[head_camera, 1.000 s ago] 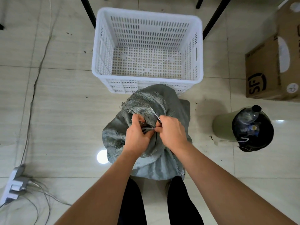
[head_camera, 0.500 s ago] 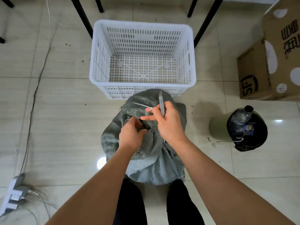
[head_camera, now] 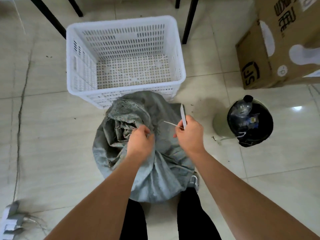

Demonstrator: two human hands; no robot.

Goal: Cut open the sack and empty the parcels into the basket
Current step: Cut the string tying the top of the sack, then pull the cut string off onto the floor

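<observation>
A grey woven sack (head_camera: 155, 170) stands on the floor between my legs, its frayed mouth (head_camera: 124, 125) loosened and partly gaping. My left hand (head_camera: 141, 144) grips the bunched fabric at the sack's neck. My right hand (head_camera: 189, 135) is to the right of the neck, closed on a grey cutter (head_camera: 183, 115) with its blade pointing up, and on a thin white tie strip (head_camera: 171, 124). The white slatted basket (head_camera: 180, 54) stands empty just beyond the sack. No parcels show.
A brown cardboard box (head_camera: 277, 49) sits at the right. A bin with a black liner (head_camera: 249, 122) stands right of the sack. Black table legs (head_camera: 187, 21) rise behind the basket. A power strip with cables (head_camera: 12, 220) lies at the lower left.
My right hand has pulled away to the right with the cutter and the white tie strip. The sack's neck has come loose and its mouth has opened. The view tilted and shifted.
</observation>
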